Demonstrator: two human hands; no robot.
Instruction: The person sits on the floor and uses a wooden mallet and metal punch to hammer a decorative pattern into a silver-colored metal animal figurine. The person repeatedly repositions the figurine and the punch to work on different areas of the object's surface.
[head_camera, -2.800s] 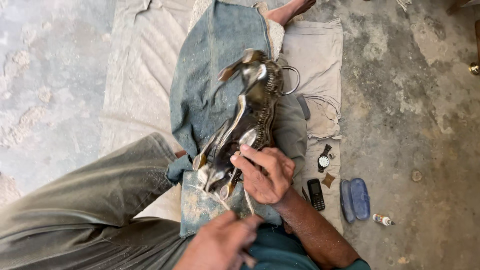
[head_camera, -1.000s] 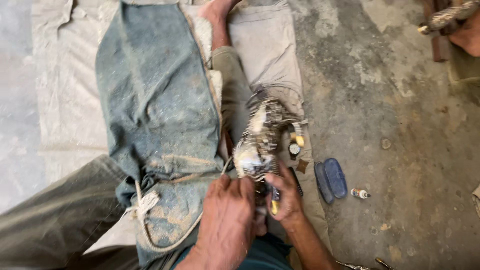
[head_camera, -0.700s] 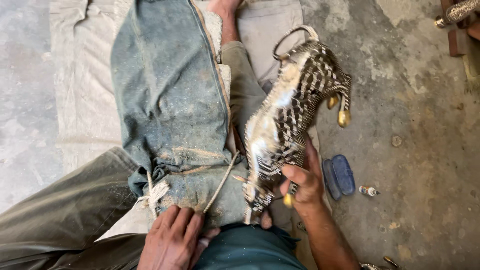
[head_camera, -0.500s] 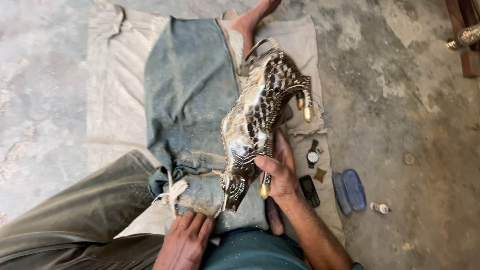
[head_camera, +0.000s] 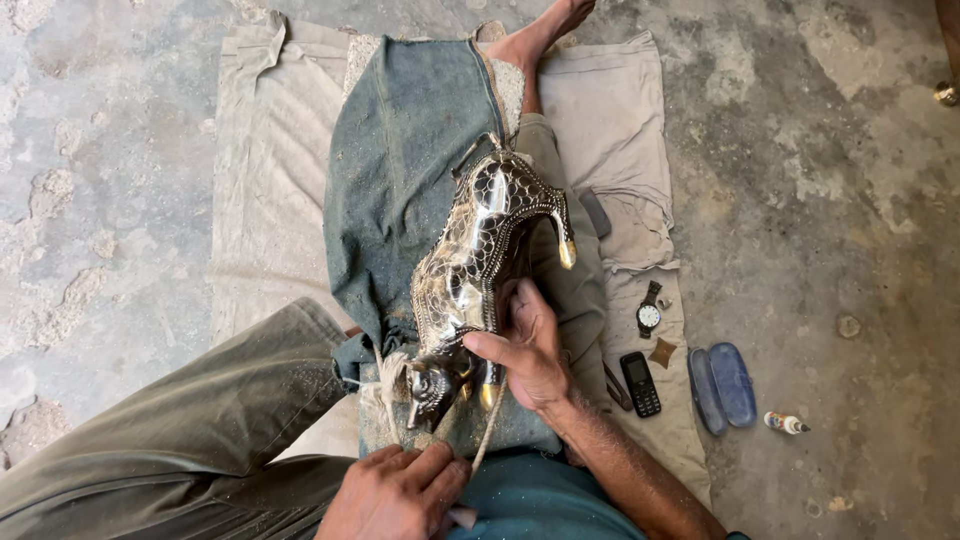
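Note:
A shiny, patterned metal animal figure (head_camera: 478, 262) with brass-tipped legs lies on a worn blue denim cloth (head_camera: 410, 160) spread over my lap and outstretched leg. My right hand (head_camera: 527, 347) grips the figure's front legs and belly from the right side. Its head points toward me, near a frayed cord. My left hand (head_camera: 396, 492) rests low at the cloth's near edge, fingers curled over the cloth; a small pale bit shows under it.
A beige sheet (head_camera: 270, 180) covers the concrete floor. On its right lie a wristwatch (head_camera: 648, 315), a black mobile phone (head_camera: 640, 383) and a small brown piece (head_camera: 662, 352). A blue glasses case (head_camera: 722, 387) and a tiny bottle (head_camera: 786, 424) sit on the floor.
The figure has been turned over and swung from the right side onto my lap. My left hand let go of it and dropped to the cloth edge.

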